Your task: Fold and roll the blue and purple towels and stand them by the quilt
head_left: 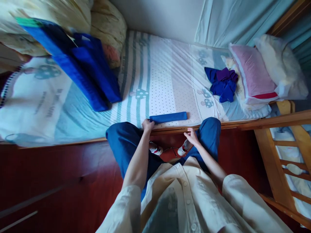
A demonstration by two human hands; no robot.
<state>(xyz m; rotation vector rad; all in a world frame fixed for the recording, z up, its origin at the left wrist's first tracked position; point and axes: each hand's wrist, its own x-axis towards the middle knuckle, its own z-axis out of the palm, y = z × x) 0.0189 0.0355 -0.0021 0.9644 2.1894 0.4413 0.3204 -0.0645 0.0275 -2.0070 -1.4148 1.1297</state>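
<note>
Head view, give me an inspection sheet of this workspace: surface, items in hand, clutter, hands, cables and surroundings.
Surface: patterned bed sheet, wrinkled in places.
Items: blue folded strip, lying near the sheet's front edge.
Clutter: crumpled blue and purple cloths toward the right; long blue cloth at left; pink pillow at far right.
Hands: left hand at the strip's left end, grip unclear; right hand apart from it, fingers loosely bent.
Cables: nothing seen for certain.
Surroundings: reddish floor, wooden slats, pale curtain.
</note>
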